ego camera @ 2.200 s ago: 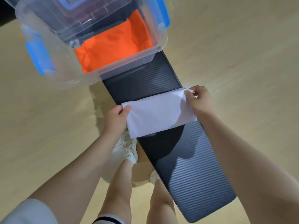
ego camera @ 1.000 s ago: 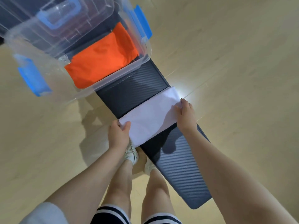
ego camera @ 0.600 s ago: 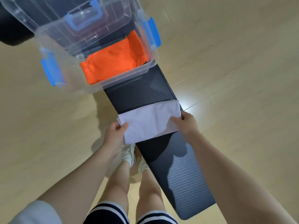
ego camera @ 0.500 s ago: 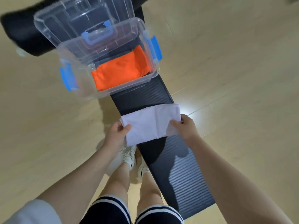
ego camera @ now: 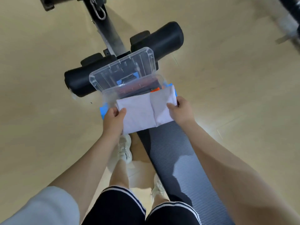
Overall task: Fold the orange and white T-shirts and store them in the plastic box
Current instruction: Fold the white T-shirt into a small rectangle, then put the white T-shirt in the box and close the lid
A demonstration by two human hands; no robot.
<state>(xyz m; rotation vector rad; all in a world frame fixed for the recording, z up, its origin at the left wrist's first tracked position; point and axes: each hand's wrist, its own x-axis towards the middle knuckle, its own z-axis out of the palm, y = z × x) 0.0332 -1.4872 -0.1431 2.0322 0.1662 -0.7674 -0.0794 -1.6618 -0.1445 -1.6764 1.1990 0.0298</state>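
Observation:
The folded white T-shirt (ego camera: 144, 111) hangs in the air over the near rim of the clear plastic box (ego camera: 112, 93). My left hand (ego camera: 113, 118) grips its left edge and my right hand (ego camera: 180, 111) grips its right edge. Only a small corner of the orange T-shirt (ego camera: 155, 90) shows inside the box; the white one hides the rest. The box has blue latches, and its clear lid (ego camera: 123, 70) leans open behind it.
The box stands on a long black padded bench (ego camera: 175, 159) that runs toward me. Black foam rollers (ego camera: 164, 38) and a metal frame (ego camera: 108, 30) lie beyond the box. Pale wood floor surrounds the bench. My legs and white shoes are left of the bench.
Both hands lifted the folded white T-shirt off the bench and carried it forward over the box's near rim. It now covers most of the orange T-shirt. The view tilted up.

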